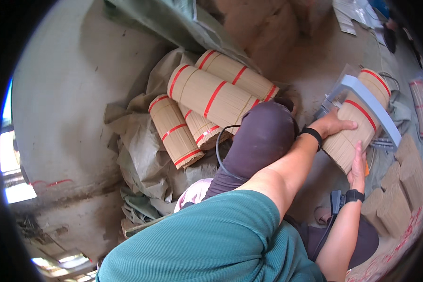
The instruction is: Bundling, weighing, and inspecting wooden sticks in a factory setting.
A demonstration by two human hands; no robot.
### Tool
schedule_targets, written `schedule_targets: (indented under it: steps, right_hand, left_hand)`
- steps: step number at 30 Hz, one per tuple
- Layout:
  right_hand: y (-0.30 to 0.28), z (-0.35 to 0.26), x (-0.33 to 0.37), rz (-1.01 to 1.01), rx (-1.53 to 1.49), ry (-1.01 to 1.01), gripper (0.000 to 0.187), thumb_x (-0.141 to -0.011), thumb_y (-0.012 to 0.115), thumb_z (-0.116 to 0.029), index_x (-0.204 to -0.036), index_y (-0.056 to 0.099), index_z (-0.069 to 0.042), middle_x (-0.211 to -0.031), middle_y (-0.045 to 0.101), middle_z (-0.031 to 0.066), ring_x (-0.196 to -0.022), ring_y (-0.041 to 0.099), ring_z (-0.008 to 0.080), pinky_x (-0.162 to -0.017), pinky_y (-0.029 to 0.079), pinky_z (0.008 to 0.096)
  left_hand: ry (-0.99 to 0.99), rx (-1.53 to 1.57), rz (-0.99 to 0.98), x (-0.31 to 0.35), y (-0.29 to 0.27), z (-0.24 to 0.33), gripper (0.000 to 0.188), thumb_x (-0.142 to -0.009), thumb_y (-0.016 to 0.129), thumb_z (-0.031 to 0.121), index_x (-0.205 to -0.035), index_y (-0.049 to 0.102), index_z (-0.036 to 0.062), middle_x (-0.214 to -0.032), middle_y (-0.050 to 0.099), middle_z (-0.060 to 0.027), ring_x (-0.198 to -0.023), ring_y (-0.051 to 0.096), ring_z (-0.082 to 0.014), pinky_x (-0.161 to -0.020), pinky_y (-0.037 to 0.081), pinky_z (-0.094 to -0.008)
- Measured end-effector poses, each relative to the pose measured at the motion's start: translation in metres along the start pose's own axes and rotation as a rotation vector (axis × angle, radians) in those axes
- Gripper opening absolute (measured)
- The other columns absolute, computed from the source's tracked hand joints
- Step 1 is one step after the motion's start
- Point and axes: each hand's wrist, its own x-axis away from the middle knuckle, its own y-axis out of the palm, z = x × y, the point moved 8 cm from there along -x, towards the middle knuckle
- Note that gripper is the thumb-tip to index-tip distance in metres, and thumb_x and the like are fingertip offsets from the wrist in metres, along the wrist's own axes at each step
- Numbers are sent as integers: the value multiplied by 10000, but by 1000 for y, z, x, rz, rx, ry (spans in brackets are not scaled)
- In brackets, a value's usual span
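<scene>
Fabric of my green shirt (188,235) lies nearest. Past my dark-clad knee (268,134), out rightward, my left hand (331,125) and right hand (357,165) clasp a tan bundle (344,143) from opposite sides, its far part beneath an arched grey frame (373,101). Leftward, red-banded bundles (197,94) lie piled on a crumpled sheet (141,152).

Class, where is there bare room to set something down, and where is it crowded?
Bare floor shows between the stacked bundles and the grey frame. A smaller patch lies between the left forearm and right forearm.

Crowded: the tarp under the stack, and the right side, where tan bundles cluster near the frame.
</scene>
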Motion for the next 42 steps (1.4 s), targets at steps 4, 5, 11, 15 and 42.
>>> schedule_targets:
  steps: [4, 5, 11, 15, 42]
  right_hand:
    - [-12, 4, 0, 35, 10, 11, 784, -896, 541, -484, -1416, 233, 16, -1382, 391, 170, -1232, 433, 253, -1009, 367, 356]
    - [-16, 2, 0, 58, -14, 10, 766, -898, 544, -473, -1408, 251, 19, -1370, 408, 168, -1215, 449, 251, -999, 379, 356]
    - [-27, 0, -3, 78, -8, -100, 585, -888, 609, -362, -1299, 446, 21, -1255, 527, 108, -1121, 509, 194, -947, 413, 336]
    - [10, -11, 3, 67, -54, -113, 759, -787, 720, -420, -1307, 389, 23, -1246, 512, 135, -1145, 486, 214, -965, 396, 354]
    - [9, -33, 216, -49, -271, -29, 727, -720, 714, -586, -1079, 632, 41, -1025, 659, 117, -886, 628, 187, -739, 518, 351]
  left_hand:
    - [7, -16, -104, 13, 12, 16, 774, -638, 833, 289, -1237, 477, -47, -1137, 602, -169, -1084, 565, -260, -955, 434, -354]
    - [-16, -41, -76, 22, 14, 26, 721, -653, 822, 270, -1226, 502, -29, -1141, 605, -157, -1093, 556, -246, -964, 424, -344]
    - [128, 131, -288, 9, 36, 19, 609, -756, 751, 198, -1268, 478, 12, -1148, 601, -112, -1044, 576, -226, -900, 480, -372]
    - [45, 2, -262, 20, 14, 27, 612, -802, 704, 269, -1287, 450, -4, -1158, 587, -137, -1029, 582, -230, -892, 476, -360]
    - [-577, 86, -482, 210, 70, -2, 750, -881, 504, 566, -1385, 343, 36, -1331, 483, -169, -1169, 513, -327, -982, 429, -466]
